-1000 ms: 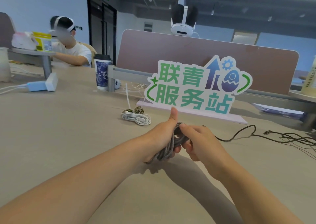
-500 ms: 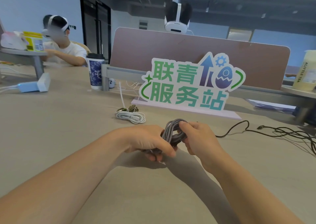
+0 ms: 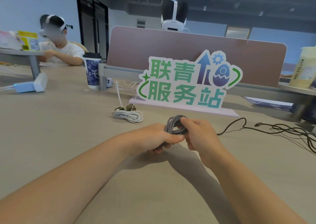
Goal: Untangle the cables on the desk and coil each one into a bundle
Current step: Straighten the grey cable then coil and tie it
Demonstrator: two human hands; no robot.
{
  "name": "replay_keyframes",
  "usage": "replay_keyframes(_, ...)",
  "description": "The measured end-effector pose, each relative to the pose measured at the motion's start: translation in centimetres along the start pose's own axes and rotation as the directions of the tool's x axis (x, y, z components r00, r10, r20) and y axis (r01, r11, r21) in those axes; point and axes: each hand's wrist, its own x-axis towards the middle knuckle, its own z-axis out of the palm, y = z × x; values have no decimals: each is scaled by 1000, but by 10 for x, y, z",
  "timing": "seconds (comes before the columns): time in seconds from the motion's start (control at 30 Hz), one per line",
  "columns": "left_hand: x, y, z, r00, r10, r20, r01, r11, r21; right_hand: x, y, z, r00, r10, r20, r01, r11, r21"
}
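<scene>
A grey braided cable (image 3: pixel 174 125) is coiled into a bundle held above the beige desk (image 3: pixel 68 129). My left hand (image 3: pixel 153 138) grips the bundle's lower part, thumb laid across it. My right hand (image 3: pixel 198 135) holds the upper loops with its fingers curled round them. A coiled white cable (image 3: pixel 128 116) lies on the desk farther back, with a small coiled dark patterned cable (image 3: pixel 126 107) just behind it. A loose black cable (image 3: pixel 282 129) trails in a tangle across the desk to the right.
A green and white sign (image 3: pixel 186 82) on a flat base stands behind the cables. A blue paper cup (image 3: pixel 92 71) stands at the back left beside a desk divider (image 3: pixel 188 53). A white charger box (image 3: pixel 32 85) sits far left. Another person sits at the back left.
My left thumb, upright a second ago, has folded down across the grey bundle. Both hands have turned the coil and tightened round it.
</scene>
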Motion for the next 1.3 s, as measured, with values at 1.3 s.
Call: replay_keyframes(1.3, 216, 117, 252, 845, 507, -169, -327, 740, 587, 13, 149, -359, 786, -110, -608, -479, 513, -712)
